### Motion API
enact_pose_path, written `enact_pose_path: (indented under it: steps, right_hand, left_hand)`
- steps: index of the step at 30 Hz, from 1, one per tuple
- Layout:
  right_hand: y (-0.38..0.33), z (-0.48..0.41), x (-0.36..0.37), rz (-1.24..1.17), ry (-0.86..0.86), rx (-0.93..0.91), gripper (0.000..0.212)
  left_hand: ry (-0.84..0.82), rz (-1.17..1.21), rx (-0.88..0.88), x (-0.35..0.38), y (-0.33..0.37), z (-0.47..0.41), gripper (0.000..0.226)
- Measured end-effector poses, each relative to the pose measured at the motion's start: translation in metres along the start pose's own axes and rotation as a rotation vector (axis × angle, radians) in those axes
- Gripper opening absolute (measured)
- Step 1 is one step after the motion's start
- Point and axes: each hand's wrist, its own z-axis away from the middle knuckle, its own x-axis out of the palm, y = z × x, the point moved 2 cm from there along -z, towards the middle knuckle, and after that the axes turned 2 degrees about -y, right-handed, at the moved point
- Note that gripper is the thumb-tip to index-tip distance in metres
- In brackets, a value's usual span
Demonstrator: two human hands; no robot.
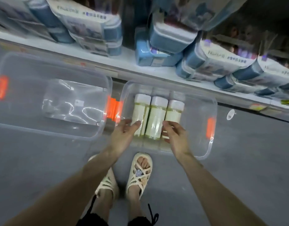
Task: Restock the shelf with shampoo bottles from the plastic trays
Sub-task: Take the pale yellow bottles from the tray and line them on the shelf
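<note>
Three pale yellow shampoo bottles (pixel 155 116) with white caps lie side by side in a clear plastic tray (pixel 212 144) with orange latches, on the grey floor. My left hand (pixel 122 136) reaches into the tray with loose fingers, fingertips at the base of the left bottle. My right hand (pixel 174 136) hovers at the base of the right bottle, fingers slightly bent, gripping nothing. A second clear tray (pixel 13 67) to the left holds only crumpled clear wrap (pixel 72 101).
A white shelf (pixel 127 54) runs across the top, stacked with wrapped blue and white packs (pixel 169 38). My feet in cream sandals (pixel 139 173) stand just below the tray. A small white scrap (pixel 230 114) lies on the floor at right.
</note>
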Motion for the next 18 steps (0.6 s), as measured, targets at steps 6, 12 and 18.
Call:
enact_pose_path:
  steps: [6, 12, 18]
  right_hand:
    - [0.053, -0.066, 0.003, -0.016, 0.021, 0.052, 0.042]
    - [0.081, -0.114, 0.018, -0.015, -0.069, 0.076, 0.07]
    - [0.096, -0.153, 0.035, -0.032, -0.111, 0.065, 0.089]
  left_hand:
    - [0.013, -0.081, -0.034, 0.029, -0.044, -0.072, 0.062]
    - [0.047, -0.063, -0.073, 0.05, -0.07, -0.125, 0.066]
    - [0.088, -0.064, -0.096, 0.063, -0.086, -0.167, 0.082]
